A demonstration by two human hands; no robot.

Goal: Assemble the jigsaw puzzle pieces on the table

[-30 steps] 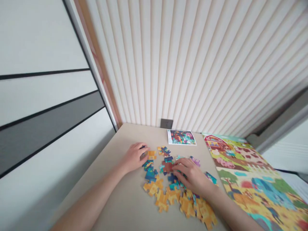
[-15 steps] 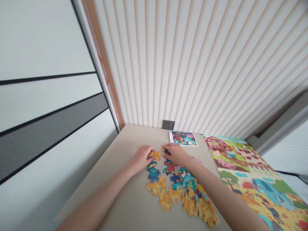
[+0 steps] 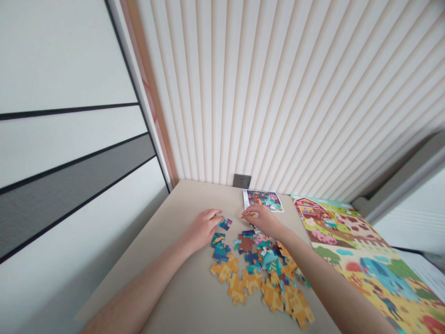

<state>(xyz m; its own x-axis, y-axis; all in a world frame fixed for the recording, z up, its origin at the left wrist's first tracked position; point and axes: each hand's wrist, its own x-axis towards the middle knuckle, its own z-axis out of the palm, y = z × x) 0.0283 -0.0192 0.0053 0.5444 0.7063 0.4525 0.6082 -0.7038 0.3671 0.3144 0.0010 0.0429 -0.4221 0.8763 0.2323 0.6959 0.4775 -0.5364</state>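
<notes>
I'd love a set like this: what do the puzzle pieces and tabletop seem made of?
Puzzle pieces: probably printed cardboard, fairly matte, judging by flat colour art and cut interlocking tabs. Tabletop: smooth, matte beige, perhaps laminate; its even, grainless surface leaves that open.

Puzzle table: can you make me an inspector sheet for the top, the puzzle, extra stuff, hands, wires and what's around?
Surface: beige table, looks smooth.
Puzzle: loose puzzle pieces, many yellow, some overlapping; picture card lying near the ribbed wall.
Extra stuff: big animal pictures lying right of the pile.
Hands: right hand, fingers pinching a thin-looking piece; left hand, beside a purple piece, its grip hard to make out.
Wires: nothing seen; wall socket shows no plug.
Around: ribbed wall ahead, white-and-grey panels at left.
</notes>
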